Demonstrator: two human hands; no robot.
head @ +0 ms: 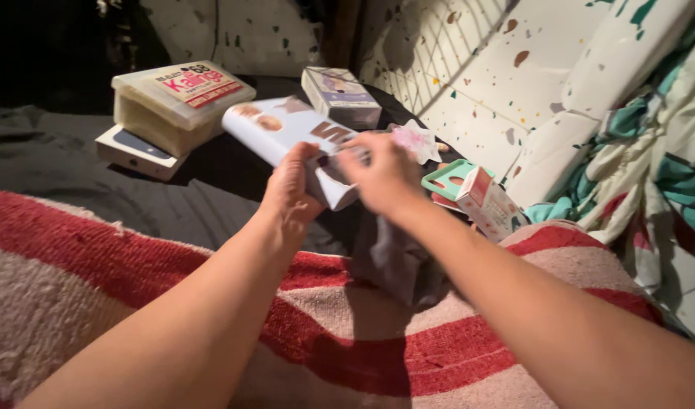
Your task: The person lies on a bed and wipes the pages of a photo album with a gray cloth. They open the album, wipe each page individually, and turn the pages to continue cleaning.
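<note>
white box (287, 132) gripped by left hand (291, 185), right hand (381, 178) closed on its end

This looks like a room in a home, most likely a place where someone sleeps. A soft, fuzzy blanket (347, 341) with red and cream stripes lies in front, and a dark grey cloth (75, 159) is spread out behind it. A crumpled sheet (650, 151) with green and white patches is heaped on the right. The white wall (499, 68) has little coloured specks. Small boxes are scattered about, such as a yellowish plastic box (173, 102) and a small pink and white carton (487, 201). The light is dim, like a lamp at night.
</note>
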